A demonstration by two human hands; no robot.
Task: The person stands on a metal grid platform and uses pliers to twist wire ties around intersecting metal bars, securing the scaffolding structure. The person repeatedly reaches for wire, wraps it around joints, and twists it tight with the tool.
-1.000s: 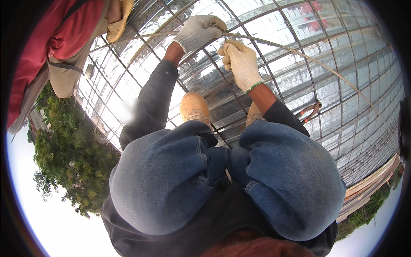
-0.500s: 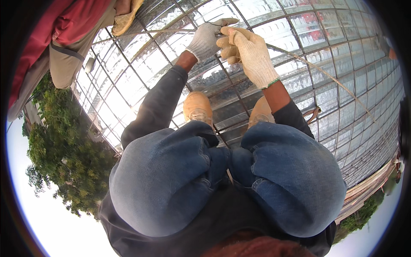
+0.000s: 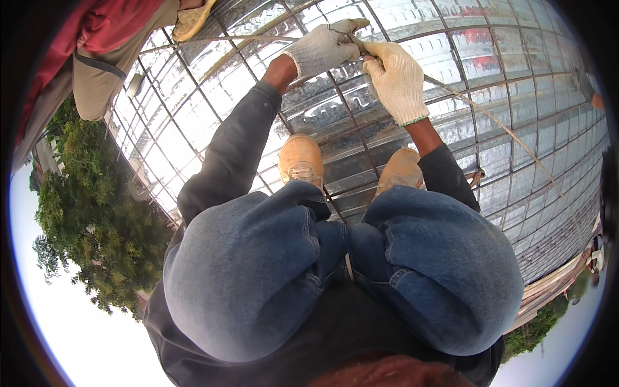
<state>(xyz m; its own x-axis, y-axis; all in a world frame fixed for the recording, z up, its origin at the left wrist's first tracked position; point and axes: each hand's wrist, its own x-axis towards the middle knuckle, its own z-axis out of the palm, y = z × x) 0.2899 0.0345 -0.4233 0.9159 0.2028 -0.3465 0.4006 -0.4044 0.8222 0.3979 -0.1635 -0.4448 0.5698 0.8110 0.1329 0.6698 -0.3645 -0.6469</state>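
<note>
Both my hands wear pale knit gloves and meet low over a grid of steel reinforcing bars on shiny corrugated metal sheeting. My left hand is closed, its index finger stretched toward the right. A thin dark wire bends down into its fingers. My right hand is pinched with its fingertips almost against the left ones, in a glove with yellowish fingers. Something small and dark lies between the fingertips, too hidden to name. A thin rod runs out from beside my right hand.
My tan boots stand on the mesh below my bent knees. Another person in red and khaki is close at the upper left. Trees show beyond the sheeting's left edge. At the far right is part of another person's hand.
Both hands have shifted slightly; the right hand has turned, its fingers now tucked in toward the left hand. The dark wire shows more clearly above the left hand.
</note>
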